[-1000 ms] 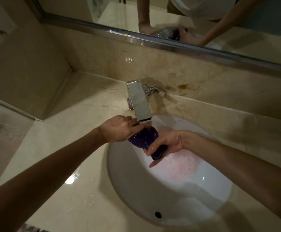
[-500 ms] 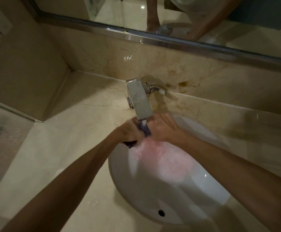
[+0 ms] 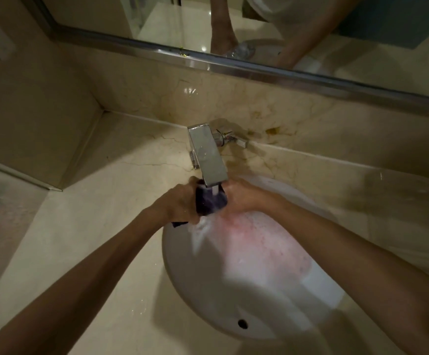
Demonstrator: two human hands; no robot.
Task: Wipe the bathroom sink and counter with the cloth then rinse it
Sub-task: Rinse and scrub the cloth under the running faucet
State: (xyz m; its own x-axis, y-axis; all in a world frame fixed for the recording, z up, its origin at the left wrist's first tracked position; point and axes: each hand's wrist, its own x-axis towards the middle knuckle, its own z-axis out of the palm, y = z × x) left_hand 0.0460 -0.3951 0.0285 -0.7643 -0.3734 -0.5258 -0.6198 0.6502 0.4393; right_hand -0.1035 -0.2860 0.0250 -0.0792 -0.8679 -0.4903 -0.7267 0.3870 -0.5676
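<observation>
The dark purple cloth (image 3: 211, 202) sits right under the tap (image 3: 208, 160) spout, over the back edge of the sink (image 3: 234, 311), with a thin stream of water hitting it. The left hand (image 3: 180, 203) grips the cloth from the tap's left, fingers closed round it, a corner poking out below the fist. The right hand (image 3: 244, 196) presses against its other side, fingers wrapped on it. Pinkish foam lies in the sink below the tap. The beige desk (image 3: 101, 201) surrounds the sink.
</observation>
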